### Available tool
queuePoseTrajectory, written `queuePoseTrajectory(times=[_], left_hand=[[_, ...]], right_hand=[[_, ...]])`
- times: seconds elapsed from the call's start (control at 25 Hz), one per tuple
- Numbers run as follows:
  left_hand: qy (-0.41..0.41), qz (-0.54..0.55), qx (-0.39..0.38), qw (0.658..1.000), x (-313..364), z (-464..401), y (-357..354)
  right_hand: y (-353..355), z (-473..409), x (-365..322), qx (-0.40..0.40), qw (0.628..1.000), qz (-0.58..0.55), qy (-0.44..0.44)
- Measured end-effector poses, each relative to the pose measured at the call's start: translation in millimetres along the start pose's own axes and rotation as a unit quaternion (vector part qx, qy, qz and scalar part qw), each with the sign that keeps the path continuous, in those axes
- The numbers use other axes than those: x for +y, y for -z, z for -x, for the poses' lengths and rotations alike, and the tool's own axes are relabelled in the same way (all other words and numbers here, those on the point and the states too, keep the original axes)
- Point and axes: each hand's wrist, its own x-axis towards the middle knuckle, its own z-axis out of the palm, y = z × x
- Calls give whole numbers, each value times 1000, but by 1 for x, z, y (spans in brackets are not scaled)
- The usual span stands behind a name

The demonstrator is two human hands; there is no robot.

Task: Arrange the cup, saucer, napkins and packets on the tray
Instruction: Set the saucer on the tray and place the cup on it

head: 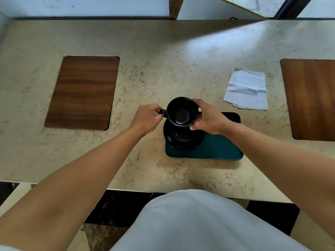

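A black cup point(182, 112) is held upright just above a black saucer point(183, 138). My left hand point(147, 118) pinches the cup's handle on its left side. My right hand point(207, 117) grips the cup's right wall, fingers curled round the rim. The saucer lies on the left end of a dark teal tray point(217, 147), overhanging its left edge a little. White napkins point(247, 88) lie in a loose stack on the counter, beyond the tray to the right. No packets are visible.
The beige marble counter point(154, 69) has a wooden inset panel point(82, 92) at the left and another point(311, 98) at the right edge. The counter's near edge runs just in front of my white-clothed body.
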Motion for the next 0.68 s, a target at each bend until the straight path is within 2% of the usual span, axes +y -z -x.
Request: queuePoseTrajectory(times=[0.48,0.68], left_hand=[[4,-1,-36,999,0,31,-18],[14,-2,-29,999,-2,34,-22]], right_hand=[[-19,25,12,1,999,40,-30],[-24,27,12,1,999,37,-34]])
